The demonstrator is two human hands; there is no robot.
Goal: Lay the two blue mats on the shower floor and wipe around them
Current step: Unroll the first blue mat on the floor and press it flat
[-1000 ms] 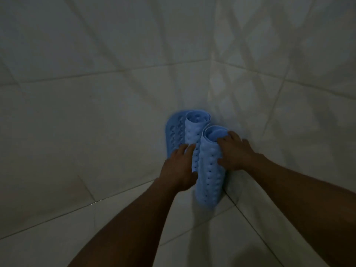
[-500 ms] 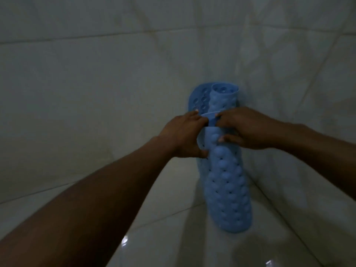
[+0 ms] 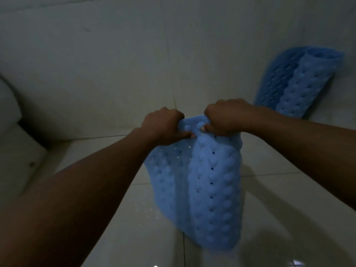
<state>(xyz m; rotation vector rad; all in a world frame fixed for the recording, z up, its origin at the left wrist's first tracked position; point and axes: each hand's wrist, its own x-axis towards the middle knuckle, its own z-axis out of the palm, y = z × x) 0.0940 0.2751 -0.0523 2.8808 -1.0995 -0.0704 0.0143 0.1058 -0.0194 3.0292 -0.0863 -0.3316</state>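
Held mat (image 3: 208,189); second mat (image 3: 300,81) against wall (image 3: 96,64)

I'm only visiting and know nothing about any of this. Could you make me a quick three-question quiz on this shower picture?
1. The left hand and right hand hold the hanging mat by: A) its top edge, B) its bottom edge, C) its middle.
2. True or false: the second mat lies flat on the floor.
3. Fill in: the second mat, partly rolled, leans against the ___.

Key: 1 A. 2 False: it stands curled, not flat. 3 wall.
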